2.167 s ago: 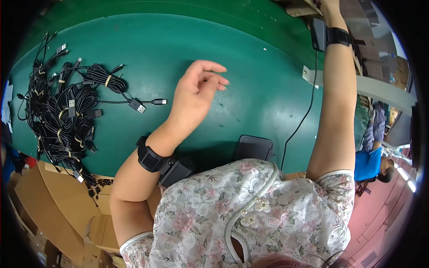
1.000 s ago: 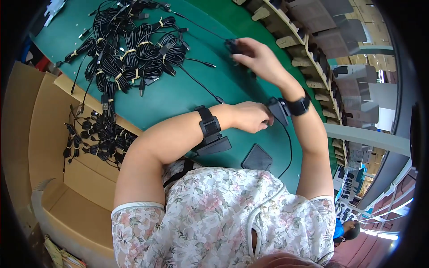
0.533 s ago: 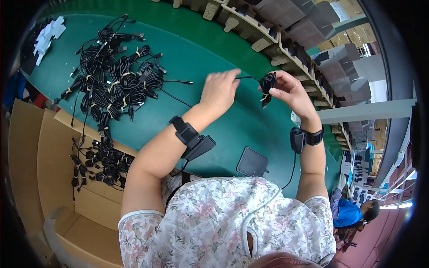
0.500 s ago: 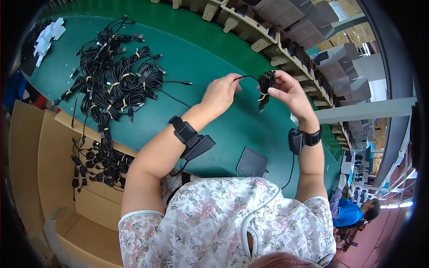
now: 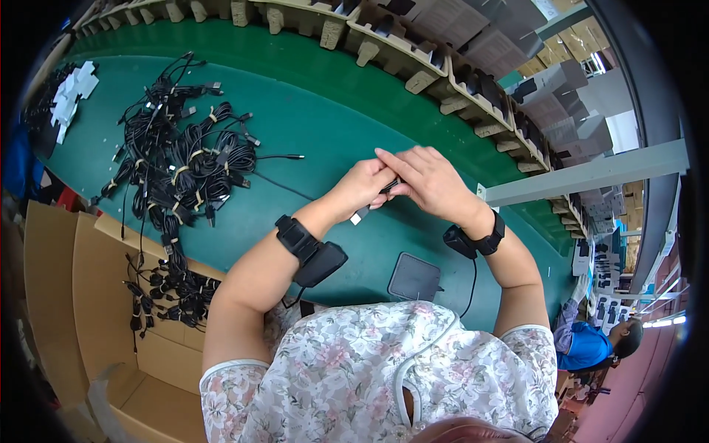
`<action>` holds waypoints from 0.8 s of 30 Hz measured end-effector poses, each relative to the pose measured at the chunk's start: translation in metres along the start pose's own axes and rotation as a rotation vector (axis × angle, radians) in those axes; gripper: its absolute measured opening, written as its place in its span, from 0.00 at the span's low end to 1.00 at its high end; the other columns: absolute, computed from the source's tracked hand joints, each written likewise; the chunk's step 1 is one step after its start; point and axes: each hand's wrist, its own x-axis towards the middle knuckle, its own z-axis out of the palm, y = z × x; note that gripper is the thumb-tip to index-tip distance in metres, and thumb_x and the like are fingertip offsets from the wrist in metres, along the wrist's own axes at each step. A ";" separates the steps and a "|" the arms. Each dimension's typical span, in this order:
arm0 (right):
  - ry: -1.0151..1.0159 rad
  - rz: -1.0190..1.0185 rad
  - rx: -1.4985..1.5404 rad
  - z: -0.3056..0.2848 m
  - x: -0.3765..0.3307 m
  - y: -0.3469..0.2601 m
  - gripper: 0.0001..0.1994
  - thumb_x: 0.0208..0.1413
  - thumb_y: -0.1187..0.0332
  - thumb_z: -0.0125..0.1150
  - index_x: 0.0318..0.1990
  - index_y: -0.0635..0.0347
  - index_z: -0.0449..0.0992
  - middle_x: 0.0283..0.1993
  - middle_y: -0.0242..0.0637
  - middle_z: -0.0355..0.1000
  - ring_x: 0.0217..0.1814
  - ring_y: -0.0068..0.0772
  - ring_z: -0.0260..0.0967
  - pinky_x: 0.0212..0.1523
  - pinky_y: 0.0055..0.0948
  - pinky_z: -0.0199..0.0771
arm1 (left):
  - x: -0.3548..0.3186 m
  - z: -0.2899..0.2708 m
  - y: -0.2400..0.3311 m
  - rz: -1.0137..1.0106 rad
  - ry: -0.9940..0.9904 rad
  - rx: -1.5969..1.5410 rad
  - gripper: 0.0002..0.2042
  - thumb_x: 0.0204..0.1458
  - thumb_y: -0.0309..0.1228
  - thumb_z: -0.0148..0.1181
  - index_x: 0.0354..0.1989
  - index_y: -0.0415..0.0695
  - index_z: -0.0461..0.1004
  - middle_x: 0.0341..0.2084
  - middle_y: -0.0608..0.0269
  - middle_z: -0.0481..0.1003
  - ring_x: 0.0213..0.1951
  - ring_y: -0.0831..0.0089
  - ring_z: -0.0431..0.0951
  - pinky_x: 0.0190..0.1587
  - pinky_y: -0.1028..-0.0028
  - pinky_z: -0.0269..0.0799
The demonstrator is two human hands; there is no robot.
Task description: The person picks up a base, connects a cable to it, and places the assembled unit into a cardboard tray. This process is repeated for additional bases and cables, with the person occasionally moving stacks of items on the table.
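Note:
Above the green table, my left hand and my right hand are together around a coiled black USB cable. Most of the coil is hidden by the fingers. Its silver-tipped USB plug pokes out below my left hand. Both hands are closed on the cable, the right one's fingers lying partly over the left. To the left lies a heap of black cables, many bundled with pale ties. A loose cable end reaches out of the heap toward my left arm.
A dark flat square device lies near the table's front edge. An open cardboard box at lower left holds more cables. Moulded pulp trays line the far side. A pale metal bar crosses at right; a person in blue is beyond.
My right hand has brought the cable coil left and down to my left hand. The two hands, apart before, now meet around it, and a USB plug shows beneath.

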 end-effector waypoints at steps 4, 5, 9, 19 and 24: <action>-0.090 0.208 0.063 -0.005 -0.010 0.013 0.25 0.47 0.66 0.61 0.55 0.58 0.65 0.33 0.39 0.68 0.35 0.41 0.68 0.37 0.36 0.69 | -0.003 0.007 0.004 0.071 0.092 0.087 0.16 0.60 0.38 0.46 0.49 0.38 0.61 0.25 0.61 0.69 0.18 0.79 0.69 0.18 0.83 0.61; -0.067 0.230 0.013 -0.007 -0.011 0.017 0.23 0.48 0.67 0.61 0.54 0.58 0.67 0.32 0.39 0.68 0.34 0.42 0.67 0.35 0.36 0.69 | -0.004 0.009 0.004 0.117 0.213 0.071 0.17 0.59 0.37 0.48 0.49 0.38 0.60 0.27 0.60 0.70 0.19 0.79 0.70 0.17 0.82 0.62; 0.192 0.331 -0.176 -0.030 -0.010 0.057 0.16 0.49 0.70 0.59 0.48 0.55 0.72 0.30 0.40 0.67 0.31 0.42 0.67 0.30 0.35 0.69 | -0.002 -0.003 -0.005 0.167 0.367 0.074 0.19 0.57 0.34 0.52 0.51 0.37 0.57 0.31 0.58 0.70 0.21 0.79 0.72 0.17 0.82 0.63; 0.216 0.539 -0.798 -0.063 -0.020 0.225 0.09 0.52 0.64 0.55 0.40 0.52 0.75 0.28 0.38 0.67 0.33 0.42 0.68 0.31 0.34 0.69 | -0.003 0.004 -0.009 0.053 0.363 0.212 0.17 0.58 0.33 0.50 0.52 0.40 0.59 0.35 0.60 0.70 0.27 0.78 0.74 0.23 0.82 0.65; -0.072 0.348 -0.948 -0.051 -0.001 0.242 0.07 0.47 0.64 0.57 0.35 0.50 0.76 0.29 0.32 0.66 0.39 0.36 0.66 0.34 0.32 0.66 | -0.005 0.005 -0.009 0.050 0.368 0.235 0.16 0.58 0.33 0.50 0.51 0.40 0.61 0.36 0.61 0.69 0.28 0.79 0.74 0.24 0.82 0.65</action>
